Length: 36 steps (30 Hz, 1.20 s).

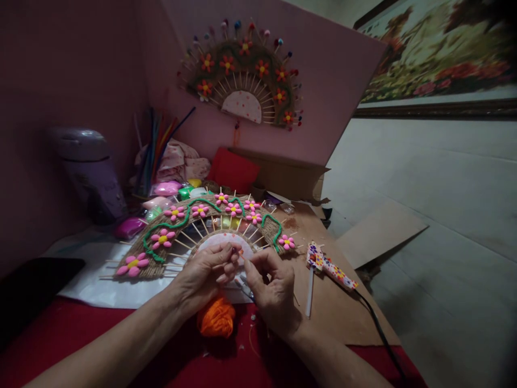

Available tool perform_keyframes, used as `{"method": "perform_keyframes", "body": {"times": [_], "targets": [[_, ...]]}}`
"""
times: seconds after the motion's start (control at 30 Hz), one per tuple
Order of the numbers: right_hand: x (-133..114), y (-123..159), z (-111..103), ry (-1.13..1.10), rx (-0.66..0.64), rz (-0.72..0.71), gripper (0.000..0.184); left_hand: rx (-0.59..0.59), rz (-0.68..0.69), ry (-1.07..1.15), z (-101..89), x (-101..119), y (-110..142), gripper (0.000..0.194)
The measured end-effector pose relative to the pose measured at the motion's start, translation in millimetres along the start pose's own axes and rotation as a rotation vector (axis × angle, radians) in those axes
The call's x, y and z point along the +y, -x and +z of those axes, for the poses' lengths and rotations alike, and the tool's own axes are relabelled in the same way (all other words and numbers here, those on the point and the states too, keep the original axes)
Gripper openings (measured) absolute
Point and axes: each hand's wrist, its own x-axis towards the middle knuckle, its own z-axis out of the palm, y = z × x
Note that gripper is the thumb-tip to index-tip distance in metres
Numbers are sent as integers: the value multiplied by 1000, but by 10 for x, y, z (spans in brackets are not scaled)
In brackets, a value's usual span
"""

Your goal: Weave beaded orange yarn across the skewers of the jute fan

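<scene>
My left hand [212, 264] is closed in a pinch on a small dark bead, mostly covered by the fingertips. A short length of orange yarn [241, 254] runs from there to my right hand [274, 285], whose thumb and index finger pinch it. Below the hands lies a ball of orange yarn [217, 317]. Just behind them rests a fan-shaped craft piece [151, 261] of twine and thin sticks, with pink flowers, a green wavy cord and a pale half-round centre [216, 241].
A flower-patterned glue gun [329, 267] with a black cable lies on cardboard [323, 318] at the right. Behind the fan are bags of coloured clay [167, 188], pipe cleaners [155, 140] and a purple flask [89, 172]. A finished-looking fan [242, 64] hangs on a pink panel.
</scene>
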Motion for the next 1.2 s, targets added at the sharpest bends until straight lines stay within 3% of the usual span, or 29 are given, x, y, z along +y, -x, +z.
{"method": "perform_keyframes", "body": {"times": [0.2,0.47,0.83,1.2], "targets": [[-35,-16,-4,31,-9,9,21,73,-23,6,46,24,37,5],[-5,-5,-10,13,-35,31,20,15,-22,22,22,9,36,5],[-17,-9,-9,18,-26,16,21,23,-52,34,26,17,37,4],[-31,-5,-7,23,-23,51,19,79,-49,19,23,34,52,18]]}}
